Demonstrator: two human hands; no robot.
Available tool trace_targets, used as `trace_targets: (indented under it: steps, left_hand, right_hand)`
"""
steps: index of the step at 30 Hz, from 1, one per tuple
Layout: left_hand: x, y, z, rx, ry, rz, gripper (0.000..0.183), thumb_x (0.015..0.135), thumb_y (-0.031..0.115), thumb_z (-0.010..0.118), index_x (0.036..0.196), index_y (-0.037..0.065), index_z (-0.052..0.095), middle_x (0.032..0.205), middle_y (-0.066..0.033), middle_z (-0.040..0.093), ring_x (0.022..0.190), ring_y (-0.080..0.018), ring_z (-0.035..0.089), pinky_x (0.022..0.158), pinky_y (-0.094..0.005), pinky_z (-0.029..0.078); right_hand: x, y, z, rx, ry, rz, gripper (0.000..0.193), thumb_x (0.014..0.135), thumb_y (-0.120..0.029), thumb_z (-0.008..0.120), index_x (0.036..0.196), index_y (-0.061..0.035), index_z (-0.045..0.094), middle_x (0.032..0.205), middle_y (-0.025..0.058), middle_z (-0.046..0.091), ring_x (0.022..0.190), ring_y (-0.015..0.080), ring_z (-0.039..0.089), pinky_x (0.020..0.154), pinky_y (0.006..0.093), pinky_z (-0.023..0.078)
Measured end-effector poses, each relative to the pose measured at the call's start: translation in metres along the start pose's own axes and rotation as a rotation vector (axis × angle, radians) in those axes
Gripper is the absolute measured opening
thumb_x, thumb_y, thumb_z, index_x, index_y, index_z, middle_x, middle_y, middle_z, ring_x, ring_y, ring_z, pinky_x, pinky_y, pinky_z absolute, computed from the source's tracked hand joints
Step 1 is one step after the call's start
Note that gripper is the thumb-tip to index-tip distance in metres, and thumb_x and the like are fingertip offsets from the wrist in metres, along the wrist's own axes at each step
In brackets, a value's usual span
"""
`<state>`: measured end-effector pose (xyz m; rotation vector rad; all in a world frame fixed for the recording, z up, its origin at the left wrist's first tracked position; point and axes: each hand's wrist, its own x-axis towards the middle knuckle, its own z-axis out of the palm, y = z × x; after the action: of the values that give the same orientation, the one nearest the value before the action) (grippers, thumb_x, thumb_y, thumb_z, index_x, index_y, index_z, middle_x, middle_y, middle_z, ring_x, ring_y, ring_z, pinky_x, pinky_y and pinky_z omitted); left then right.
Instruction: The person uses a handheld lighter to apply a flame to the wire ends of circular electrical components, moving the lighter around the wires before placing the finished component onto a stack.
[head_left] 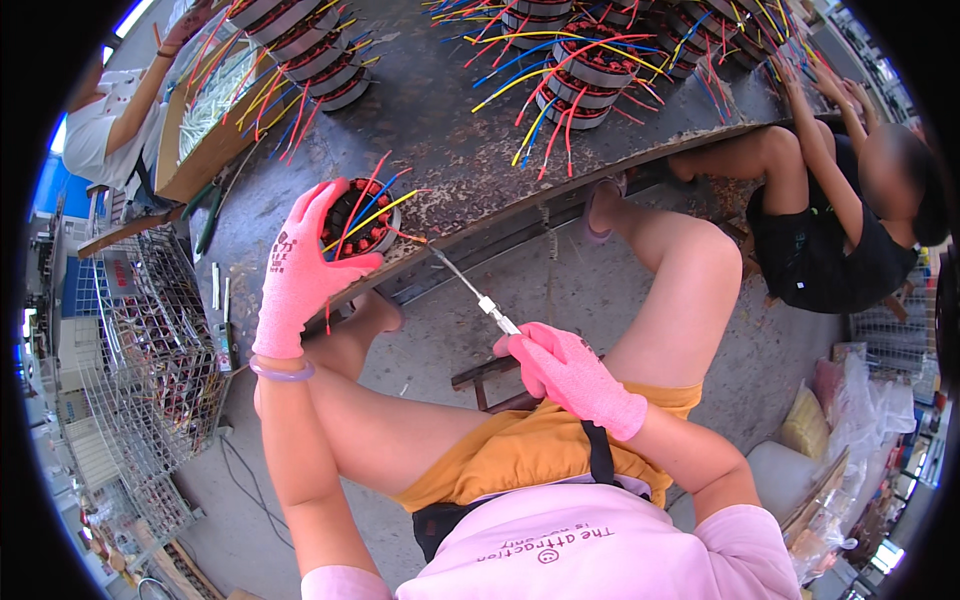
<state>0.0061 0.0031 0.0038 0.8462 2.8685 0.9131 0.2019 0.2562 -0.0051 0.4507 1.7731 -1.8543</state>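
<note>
My left hand (298,265), in a pink glove, grips a motor stator (341,212) at the near edge of the dark table. The stator is a ring with dark red windings, and red, blue and yellow lead wires stick out of it. My right hand (575,372), also gloved in pink, is closed round a thin tool (490,306) with a white grip and a slim metal shaft. The shaft's tip meets the end of an orange-red wire (405,235) coming from the stator; whether it hooks the wire I cannot make out.
Stacks of wired stators (590,75) stand on the worn table (440,150). A cardboard box (185,170) of white strips and green-handled pliers (207,218) are at the left. Wire racks (150,350) stand below. Another person (820,220) sits at right; one works at upper left.
</note>
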Motion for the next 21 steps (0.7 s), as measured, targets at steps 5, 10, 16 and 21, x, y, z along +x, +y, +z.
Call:
trace_targets:
  steps: [5,10,16,21]
  left_hand:
    - [0.0013,0.0002,-0.0009,-0.002,0.001,0.008,0.085,0.062,0.011,0.086,0.139,0.005,0.051,0.139,-0.0138,0.052,0.125,-0.0296,0.054,0.106,-0.0378,0.044]
    - [0.0012,0.0021,-0.0013,0.019,0.0,-0.003,0.084,0.062,0.011,0.085,0.139,0.006,0.051,0.138,-0.0137,0.052,0.125,-0.0296,0.055,0.106,-0.0376,0.044]
    - [0.0014,0.0028,-0.0001,0.012,-0.001,-0.009,0.084,0.062,0.01,0.084,0.139,0.005,0.051,0.137,-0.0134,0.053,0.122,-0.0295,0.056,0.105,-0.0378,0.045]
    - [0.0024,0.006,-0.0006,0.009,0.004,-0.008,0.084,0.062,0.01,0.085,0.139,0.005,0.051,0.136,-0.0139,0.054,0.122,-0.0299,0.057,0.105,-0.0382,0.045]
  right_hand:
    - [-0.0009,-0.0012,-0.002,-0.011,-0.005,0.013,0.037,0.101,-0.034,0.046,0.107,-0.0014,0.063,0.066,0.002,0.051,0.056,0.0083,0.047,0.054,0.0259,0.041]
    - [-0.0008,-0.0012,-0.0024,-0.037,0.001,0.013,0.036,0.102,-0.033,0.046,0.107,-0.0011,0.063,0.065,0.0021,0.052,0.056,0.008,0.047,0.054,0.0255,0.041]
    - [0.0023,0.0036,-0.001,0.017,0.01,-0.031,0.037,0.1,-0.037,0.05,0.109,-0.0037,0.065,0.06,-0.0002,0.051,0.045,0.0052,0.039,0.044,0.0237,0.03]
    - [0.0,0.0039,-0.002,0.022,0.013,-0.035,0.037,0.1,-0.036,0.05,0.109,-0.0032,0.064,0.061,0.0,0.051,0.046,0.0051,0.039,0.045,0.0238,0.03]
